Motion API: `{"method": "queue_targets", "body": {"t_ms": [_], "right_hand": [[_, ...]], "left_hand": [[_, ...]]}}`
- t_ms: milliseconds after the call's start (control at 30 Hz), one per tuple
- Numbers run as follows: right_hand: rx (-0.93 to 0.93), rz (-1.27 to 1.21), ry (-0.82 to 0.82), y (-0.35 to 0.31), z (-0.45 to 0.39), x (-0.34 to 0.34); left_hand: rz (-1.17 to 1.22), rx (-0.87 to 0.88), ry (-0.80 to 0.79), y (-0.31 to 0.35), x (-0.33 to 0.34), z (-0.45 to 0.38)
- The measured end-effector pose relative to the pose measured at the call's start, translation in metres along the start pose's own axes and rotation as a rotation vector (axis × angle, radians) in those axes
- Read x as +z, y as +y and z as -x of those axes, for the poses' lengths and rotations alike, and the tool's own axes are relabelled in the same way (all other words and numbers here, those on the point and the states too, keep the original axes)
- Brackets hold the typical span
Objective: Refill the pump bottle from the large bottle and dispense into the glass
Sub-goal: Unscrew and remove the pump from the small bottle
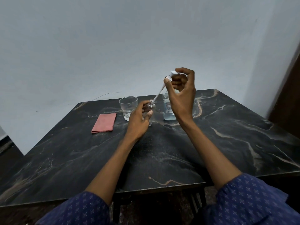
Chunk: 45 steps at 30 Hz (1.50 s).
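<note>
My left hand (140, 118) is wrapped around a small clear pump bottle (151, 106) that stands upright on the dark marble table (178, 151); its neck is uncovered. My right hand (181, 93) holds the white pump head (172, 73) raised above the bottle, tilted, and its dip tube (158, 95) slants down with the tip at the bottle's mouth. An empty clear glass (128, 108) stands just left of the pump bottle. The large clear bottle (168, 109), with liquid in it, stands behind my right wrist and is partly hidden.
A folded pink cloth (104, 122) lies on the table to the left of the glass. A pale wall rises right behind the table's far edge. A dark wooden frame (289, 98) stands at the right.
</note>
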State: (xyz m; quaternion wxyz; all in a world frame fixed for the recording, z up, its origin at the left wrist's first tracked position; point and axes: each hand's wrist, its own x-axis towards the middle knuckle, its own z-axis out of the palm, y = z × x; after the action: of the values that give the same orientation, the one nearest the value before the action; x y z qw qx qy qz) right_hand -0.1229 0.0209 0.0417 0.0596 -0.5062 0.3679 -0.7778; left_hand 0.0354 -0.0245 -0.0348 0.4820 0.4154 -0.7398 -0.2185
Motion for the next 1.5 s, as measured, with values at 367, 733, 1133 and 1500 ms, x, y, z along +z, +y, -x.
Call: {"method": "queue_targets", "body": {"t_ms": [367,733,1133,1500], "right_hand": [[0.069,0.338,-0.296,0.027,0.005,0.005],[0.094,0.663,-0.541,0.051,0.019,0.007],[0.133,0.852,-0.758,0.072,0.034,0.010],[-0.078,0.639,-0.228,0.041,0.013,0.001]], "left_hand": [[0.029,-0.117,0.116,-0.007,-0.003,-0.004],[0.016,-0.112,0.144,0.002,-0.004,-0.002],[0.032,-0.065,0.179,0.000,-0.002,-0.002],[0.018,-0.072,0.172,0.002,-0.004,0.000]]}}
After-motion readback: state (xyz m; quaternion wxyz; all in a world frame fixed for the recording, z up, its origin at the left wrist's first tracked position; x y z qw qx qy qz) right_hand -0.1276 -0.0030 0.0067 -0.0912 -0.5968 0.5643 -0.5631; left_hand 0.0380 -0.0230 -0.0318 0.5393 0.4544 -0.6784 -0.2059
